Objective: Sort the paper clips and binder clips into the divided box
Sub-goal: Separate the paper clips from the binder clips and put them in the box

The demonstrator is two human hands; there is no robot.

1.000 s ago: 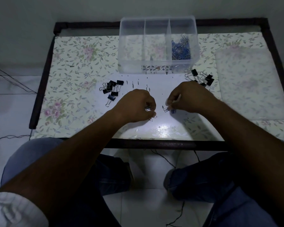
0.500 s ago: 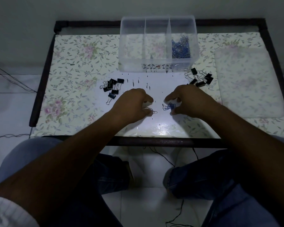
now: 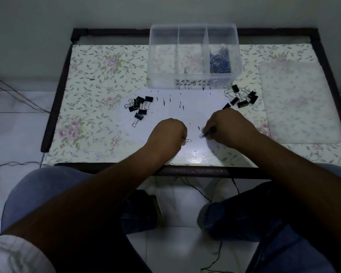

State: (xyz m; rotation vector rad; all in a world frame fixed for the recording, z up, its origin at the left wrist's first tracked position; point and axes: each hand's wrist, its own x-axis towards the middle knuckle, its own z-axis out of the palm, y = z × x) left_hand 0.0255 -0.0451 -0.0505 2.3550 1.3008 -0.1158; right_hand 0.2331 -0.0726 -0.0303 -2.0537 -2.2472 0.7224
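A clear divided box [image 3: 194, 83] stands at the table's far middle; its right compartment holds a heap of blue paper clips [image 3: 220, 61], the other two look bare. My left hand [image 3: 166, 134] lies curled on the table and pinches a paper clip [image 3: 188, 140] at its fingertips. My right hand [image 3: 228, 127], also curled, grips a small bunch of blue paper clips [image 3: 204, 134] against the tabletop. Black binder clips lie in two groups: one left [image 3: 139, 107] of my hands, one at the right [image 3: 242, 98] near the box.
The box's clear lid [image 3: 299, 101] lies flat at the table's right side. The floral tabletop [image 3: 98, 79] has a dark frame [image 3: 55, 99]. Thin cables [image 3: 18, 99] run over the tiled floor at the left. My knees show below the front edge.
Both hands have stayed close together at the table's middle front, gathering paper clips. The right hand's fingers have closed over the blue clips; the left hand has shifted slightly.
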